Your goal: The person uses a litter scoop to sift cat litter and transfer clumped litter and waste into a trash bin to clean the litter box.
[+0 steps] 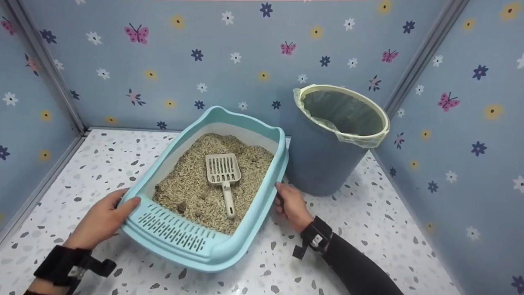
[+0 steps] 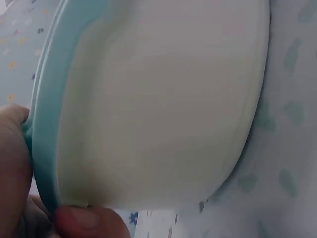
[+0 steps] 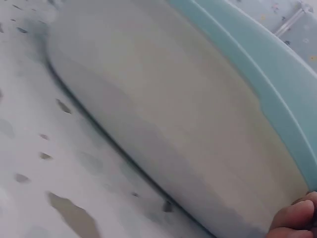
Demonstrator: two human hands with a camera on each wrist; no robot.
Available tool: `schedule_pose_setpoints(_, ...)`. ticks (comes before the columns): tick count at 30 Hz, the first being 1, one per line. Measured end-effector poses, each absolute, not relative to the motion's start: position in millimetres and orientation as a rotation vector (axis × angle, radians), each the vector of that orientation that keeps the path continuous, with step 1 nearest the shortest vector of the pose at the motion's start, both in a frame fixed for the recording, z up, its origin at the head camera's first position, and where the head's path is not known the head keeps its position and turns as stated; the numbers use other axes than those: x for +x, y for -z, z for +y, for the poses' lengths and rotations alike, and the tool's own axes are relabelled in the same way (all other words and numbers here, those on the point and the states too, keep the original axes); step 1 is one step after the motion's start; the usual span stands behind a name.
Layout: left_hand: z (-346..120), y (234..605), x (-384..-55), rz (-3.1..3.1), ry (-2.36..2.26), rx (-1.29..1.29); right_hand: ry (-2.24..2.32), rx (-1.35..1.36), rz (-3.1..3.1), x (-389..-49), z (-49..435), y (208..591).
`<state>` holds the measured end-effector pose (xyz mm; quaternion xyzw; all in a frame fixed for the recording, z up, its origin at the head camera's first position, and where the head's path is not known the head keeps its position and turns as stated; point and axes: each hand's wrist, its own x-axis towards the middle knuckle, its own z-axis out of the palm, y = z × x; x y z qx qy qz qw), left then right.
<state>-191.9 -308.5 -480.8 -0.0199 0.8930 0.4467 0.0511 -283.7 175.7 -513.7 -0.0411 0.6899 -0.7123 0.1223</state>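
A: Where is the litter box (image 1: 221, 250)?
B: Between your hands, one turquoise box, a hand at each side. I can't tell whether its base touches the surface.
A: And inside it?
B: Litter (image 1: 186, 184), with one slotted scoop (image 1: 225, 185) lying on top, its handle pointing back towards you. At least one dark clump (image 1: 181, 207) sits nearer your left hand than your right.
A: How are my hands?
B: Two, well apart, both clamped on the rim. Your left hand (image 1: 98, 217) has the near-left corner, thumb over the top and fingers tucked beneath. Your right hand (image 1: 292, 205) grips the right side further forward, fingers curled under the edge. Each wrist wears one black strap (image 1: 317, 233), and a black sleeve (image 1: 360, 266) covers your right forearm.
A: What stands around them?
B: One dark blue-grey bin (image 1: 319, 164) beyond your right hand, just beside the box, with one pale liner (image 1: 360, 141) folded over its rim. Under everything is a white surface (image 1: 356, 229) flecked with grey. Three pale-blue walls (image 1: 245, 37) enclose you ahead, left and right, printed with flowers and butterflies; two grey metal strips (image 1: 423, 57) mark their corners.
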Motion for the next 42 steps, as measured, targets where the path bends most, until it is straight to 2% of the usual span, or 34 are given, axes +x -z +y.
schedule_pose_setpoints(5, -324.2, 483.9, -200.7, 2.842, -1.308, -0.087, 2.042, -0.142, 2.009, -278.6, 172.5, 511.8)
schedule_pose_setpoints(10, -310.2, 486.0, -186.8, 2.839, -1.292, -0.247, 2.118, 0.009, 2.066, -307.5, 179.6, 507.2)
schedule_pose_setpoints(16, -301.3, 486.1, -178.6, 2.829, -1.264, -0.254, 2.166, 0.025, 2.074, -328.6, 185.5, 506.4)
schedule_pose_setpoints(21, -317.2, 484.5, -194.4, 2.796, -1.346, -0.217, 2.202, -0.033, 1.985, -315.5, 180.8, 510.1)
schedule_pose_setpoints(27, -347.2, 485.9, -219.1, 2.718, -1.457, -0.206, 2.161, -0.055, 1.977, -277.4, 171.6, 516.9)
schedule_pose_setpoints(31, -348.0, 485.1, -225.1, 2.683, -1.520, -0.244, 2.153, -0.045, 1.997, -268.0, 175.8, 519.5)
schedule_pose_setpoints(37, -316.9, 482.8, -195.0, 2.620, -1.581, -0.238, 2.207, 0.121, 2.121, -297.2, 194.3, 518.7)
schedule_pose_setpoints(42, -292.8, 481.9, -170.3, 2.535, -1.650, -0.196, 2.207, 0.134, 2.149, -317.1, 204.1, 512.3)
